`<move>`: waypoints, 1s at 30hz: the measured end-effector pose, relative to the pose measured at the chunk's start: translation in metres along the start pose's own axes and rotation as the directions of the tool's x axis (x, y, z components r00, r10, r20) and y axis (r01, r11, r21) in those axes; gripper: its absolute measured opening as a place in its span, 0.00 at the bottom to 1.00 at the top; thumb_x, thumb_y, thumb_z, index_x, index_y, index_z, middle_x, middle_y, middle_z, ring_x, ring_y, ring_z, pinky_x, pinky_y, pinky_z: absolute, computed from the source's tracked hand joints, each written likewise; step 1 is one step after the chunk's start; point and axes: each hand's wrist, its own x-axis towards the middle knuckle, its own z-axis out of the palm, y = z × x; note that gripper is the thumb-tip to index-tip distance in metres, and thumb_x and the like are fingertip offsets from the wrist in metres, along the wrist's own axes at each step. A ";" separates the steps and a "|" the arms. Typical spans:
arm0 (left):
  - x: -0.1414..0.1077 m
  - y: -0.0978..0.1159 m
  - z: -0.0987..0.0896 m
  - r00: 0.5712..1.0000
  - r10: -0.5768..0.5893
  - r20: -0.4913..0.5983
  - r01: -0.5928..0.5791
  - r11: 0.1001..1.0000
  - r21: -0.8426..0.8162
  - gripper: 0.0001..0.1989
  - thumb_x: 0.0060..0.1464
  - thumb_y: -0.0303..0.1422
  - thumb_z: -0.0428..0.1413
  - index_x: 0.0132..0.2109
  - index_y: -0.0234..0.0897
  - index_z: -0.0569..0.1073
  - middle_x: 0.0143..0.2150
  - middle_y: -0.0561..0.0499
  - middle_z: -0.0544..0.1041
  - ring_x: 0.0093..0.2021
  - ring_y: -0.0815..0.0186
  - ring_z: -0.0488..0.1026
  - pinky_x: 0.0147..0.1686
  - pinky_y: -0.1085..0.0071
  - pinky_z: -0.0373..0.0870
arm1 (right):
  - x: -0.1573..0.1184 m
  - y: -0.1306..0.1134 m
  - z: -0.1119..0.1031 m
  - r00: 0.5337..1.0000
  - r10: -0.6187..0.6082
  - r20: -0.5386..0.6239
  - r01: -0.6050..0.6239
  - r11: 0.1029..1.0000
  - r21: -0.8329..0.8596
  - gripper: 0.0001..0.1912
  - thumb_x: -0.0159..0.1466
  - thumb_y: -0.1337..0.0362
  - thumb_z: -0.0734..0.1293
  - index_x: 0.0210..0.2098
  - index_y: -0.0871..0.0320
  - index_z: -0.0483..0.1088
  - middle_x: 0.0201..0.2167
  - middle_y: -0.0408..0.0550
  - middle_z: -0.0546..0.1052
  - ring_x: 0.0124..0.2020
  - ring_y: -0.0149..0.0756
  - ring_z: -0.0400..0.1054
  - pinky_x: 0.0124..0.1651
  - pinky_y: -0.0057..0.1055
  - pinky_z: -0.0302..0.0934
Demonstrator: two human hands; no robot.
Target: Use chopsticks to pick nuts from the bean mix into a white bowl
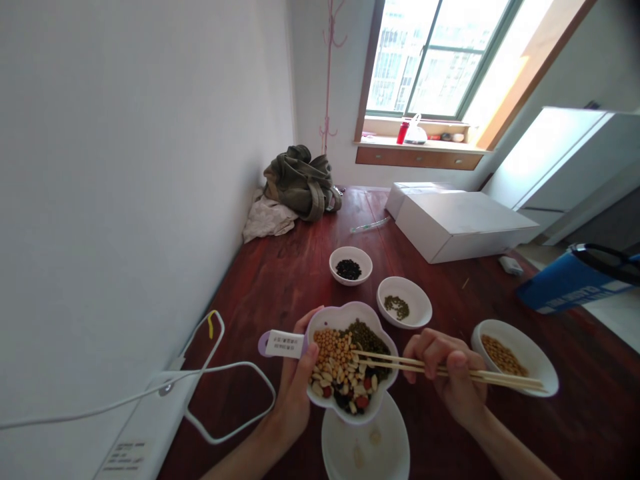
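Two bare hands work over the near edge of the dark wooden desk (280, 280). The left hand (295, 390) is clasped around the side of a lilac flower-shaped bowl (350, 319) with a labelled handle, holding it tilted just above an almost bare white plate (367, 447) at the near edge; the bowl is heaped with mixed beans, yellow, green, pale, red and black. The right hand (447, 377) pinches a pair of wooden chopsticks (450, 371), whose tips lie in the mixed beans. Just right of that hand sits a white bowl of yellow beans (515, 363). Farther toward the middle of the desk stand a white bowl of green beans (404, 303) and a white bowl of black beans (351, 265). A white box (460, 223) lies toward the far right edge, an olive bag (303, 181) in the far left corner, and a white cable (220, 370) loops along the left edge.
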 end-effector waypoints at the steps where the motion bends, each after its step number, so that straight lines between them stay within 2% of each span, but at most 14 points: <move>1: 0.000 0.000 0.000 1.000 0.001 -0.001 -0.001 1.000 -0.008 0.30 0.73 0.52 0.55 0.75 0.47 0.68 0.72 0.43 0.76 0.74 0.46 0.69 0.73 0.54 0.67 | 0.000 0.001 -0.001 1.000 -0.003 0.009 0.003 1.000 -0.001 0.29 0.80 0.47 0.61 0.28 0.56 0.74 0.24 0.47 0.73 0.24 0.38 0.73 0.26 0.34 0.65; 6: 0.002 0.004 0.005 0.999 0.027 0.041 -0.024 0.997 -0.080 0.29 0.73 0.50 0.56 0.75 0.47 0.68 0.73 0.43 0.74 0.71 0.46 0.72 0.69 0.53 0.73 | -0.002 0.002 -0.001 0.999 0.028 -0.022 -0.027 0.999 0.046 0.30 0.81 0.47 0.61 0.28 0.57 0.75 0.24 0.48 0.74 0.26 0.39 0.74 0.26 0.34 0.66; 10: 0.004 0.006 0.008 0.999 0.032 0.001 -0.032 0.997 -0.065 0.30 0.73 0.50 0.56 0.75 0.45 0.69 0.70 0.43 0.77 0.72 0.46 0.71 0.72 0.52 0.69 | 0.003 -0.006 -0.002 0.995 0.080 -0.065 -0.068 0.983 0.168 0.32 0.81 0.46 0.59 0.25 0.57 0.73 0.23 0.45 0.69 0.23 0.36 0.73 0.22 0.32 0.65; 12: 0.005 0.005 0.007 0.998 0.052 -0.035 -0.053 0.998 -0.034 0.31 0.73 0.50 0.57 0.75 0.45 0.69 0.69 0.43 0.78 0.73 0.46 0.69 0.73 0.52 0.68 | 0.005 -0.011 -0.002 0.994 0.099 -0.039 -0.087 0.964 0.251 0.34 0.81 0.47 0.58 0.23 0.57 0.71 0.21 0.42 0.65 0.19 0.34 0.71 0.18 0.29 0.61; 15: 0.005 0.002 0.006 0.996 0.063 -0.063 -0.065 0.998 -0.022 0.31 0.73 0.50 0.56 0.76 0.46 0.67 0.69 0.44 0.78 0.75 0.47 0.67 0.72 0.54 0.68 | 0.007 -0.017 -0.003 0.990 0.125 0.068 -0.140 0.938 0.317 0.34 0.81 0.46 0.57 0.24 0.57 0.71 0.21 0.42 0.64 0.16 0.32 0.69 0.14 0.28 0.54; 17: 0.006 0.002 0.007 0.995 0.061 -0.074 -0.064 0.997 -0.036 0.31 0.73 0.49 0.56 0.76 0.46 0.67 0.69 0.44 0.77 0.75 0.47 0.68 0.71 0.54 0.69 | 0.007 -0.017 -0.003 0.985 0.147 0.092 -0.169 0.932 0.320 0.33 0.81 0.46 0.58 0.25 0.57 0.72 0.21 0.42 0.65 0.16 0.33 0.70 0.14 0.28 0.55; 22: 0.006 0.005 0.008 0.993 0.093 -0.068 -0.094 0.995 -0.013 0.31 0.73 0.50 0.57 0.75 0.46 0.67 0.67 0.44 0.79 0.73 0.47 0.70 0.71 0.53 0.70 | 0.007 -0.014 -0.002 0.974 0.221 0.040 -0.223 0.928 0.299 0.35 0.81 0.45 0.58 0.24 0.58 0.71 0.22 0.43 0.65 0.18 0.33 0.70 0.17 0.28 0.58; 26: 0.004 0.005 0.006 0.994 0.098 -0.037 -0.097 0.995 0.024 0.30 0.74 0.50 0.55 0.75 0.46 0.68 0.68 0.43 0.79 0.73 0.47 0.69 0.70 0.52 0.70 | 0.004 -0.013 -0.002 0.970 0.220 0.105 -0.240 0.937 0.252 0.35 0.80 0.43 0.59 0.24 0.58 0.71 0.23 0.43 0.66 0.19 0.34 0.71 0.19 0.29 0.58; 30: 0.002 0.003 0.005 0.996 0.089 -0.009 -0.088 0.996 0.030 0.29 0.74 0.50 0.54 0.74 0.46 0.69 0.68 0.43 0.78 0.74 0.47 0.68 0.70 0.51 0.71 | 0.002 -0.013 0.002 0.962 0.235 0.139 -0.262 0.938 0.225 0.33 0.81 0.45 0.58 0.26 0.59 0.71 0.23 0.45 0.69 0.20 0.34 0.72 0.20 0.29 0.58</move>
